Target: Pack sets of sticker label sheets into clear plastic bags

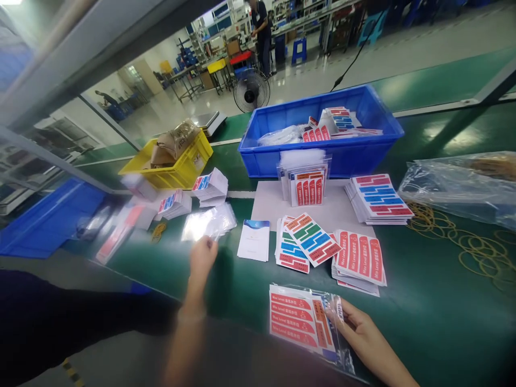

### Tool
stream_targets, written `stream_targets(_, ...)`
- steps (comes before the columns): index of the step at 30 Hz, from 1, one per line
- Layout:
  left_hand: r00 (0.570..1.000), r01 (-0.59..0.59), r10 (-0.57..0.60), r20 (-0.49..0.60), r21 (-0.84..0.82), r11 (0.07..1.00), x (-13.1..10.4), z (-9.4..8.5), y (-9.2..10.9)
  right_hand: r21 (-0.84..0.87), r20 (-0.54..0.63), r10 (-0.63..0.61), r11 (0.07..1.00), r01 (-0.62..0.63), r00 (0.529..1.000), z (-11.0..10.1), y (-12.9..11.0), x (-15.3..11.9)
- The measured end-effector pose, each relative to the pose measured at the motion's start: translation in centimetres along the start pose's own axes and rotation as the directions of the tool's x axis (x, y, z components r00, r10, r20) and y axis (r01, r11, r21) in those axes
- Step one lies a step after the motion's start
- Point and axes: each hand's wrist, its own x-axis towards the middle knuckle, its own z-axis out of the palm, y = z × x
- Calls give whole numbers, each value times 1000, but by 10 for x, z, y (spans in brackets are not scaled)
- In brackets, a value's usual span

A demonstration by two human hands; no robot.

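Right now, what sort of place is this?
Probably a factory packing line: stacks of label sheets beside a blue bin, rubber bands on the green bench.

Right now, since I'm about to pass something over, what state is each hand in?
Left hand: at the clear bags, grip unclear.
Right hand: closed on a filled bag.

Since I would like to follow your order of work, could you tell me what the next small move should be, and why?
Probably to draw one bag from the pile of clear bags with the left hand: its fingers are at the pile's near edge, while the right hand holds a plastic bag with label sheets inside.
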Motion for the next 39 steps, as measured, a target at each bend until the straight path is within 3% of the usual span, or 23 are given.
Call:
stream_targets(2,969,97,-101,-225,-28,995,16,-14,-10,-36,11,-3,999,3,1000,0,3,0)
stream_targets(5,828,175,-199,-524,-95,980,40,-39,-22,-141,-10,-20,990,19,1000,-1,13,1)
stream_targets(7,734,175,-219,-643,-132,976,54,-51,-25,-268,-53,-59,962,43,997,-1,24,1)
stream_targets(9,694,140,-209,-689,-156,978,68,-54,-25,-408,-89,-125,910,78,988,-1,35,3)
stream_targets(10,704,111,-192,-683,-161,981,74,-51,-23,-464,-97,-158,881,95,983,-1,39,3)
stream_targets(12,780,39,-128,-613,-157,987,85,-34,-18,-530,-92,-212,838,132,973,0,44,3)
stream_targets(16,946,-105,59,-318,-129,986,93,23,-4,-572,-70,-272,800,185,960,1,43,2)
stream_targets(18,981,-135,114,-159,-132,982,91,48,2,-582,-57,-279,789,195,958,1,40,2)
stream_targets(20,991,-134,131,-36,-140,981,88,61,6,-587,-45,-286,783,206,957,1,39,2)
stream_targets(23,989,-130,138,45,-152,980,83,58,9,-583,-44,-300,783,219,953,1,39,3)
stream_targets(26,981,-177,188,48,-177,968,71,33,18,-551,-33,-283,805,218,959,0,34,3)
stream_targets(28,962,-245,265,61,-235,941,50,12,32,-529,-15,-286,816,235,958,-1,24,1)
stream_targets(29,944,-286,319,80,-284,915,36,2,43,-524,-4,-305,812,257,952,-2,17,-1)
stream_targets(30,901,-350,422,103,-405,845,20,-8,54,-525,12,-334,800,291,942,-3,8,-3)
stream_targets(32,748,-415,638,183,-621,665,-13,-24,81,-537,66,-402,757,372,913,-4,-13,-7)
stream_targets(33,650,-405,726,224,-707,580,-29,-30,95,-545,109,-430,728,415,896,-3,-24,-8)
stream_targets(35,475,-334,833,283,-818,468,-55,-38,119,-566,184,-490,656,500,852,-2,-46,-9)
stream_targets(36,423,-288,856,298,-851,439,-65,-40,130,-569,224,-508,625,535,832,-1,-55,-10)
stream_targets(37,394,-239,865,310,-874,423,-73,-41,138,-565,251,-520,606,560,816,-1,-63,-10)
stream_targets(39,393,-131,862,320,-908,397,-82,-40,149,-544,242,-533,617,568,811,-2,-73,-11)
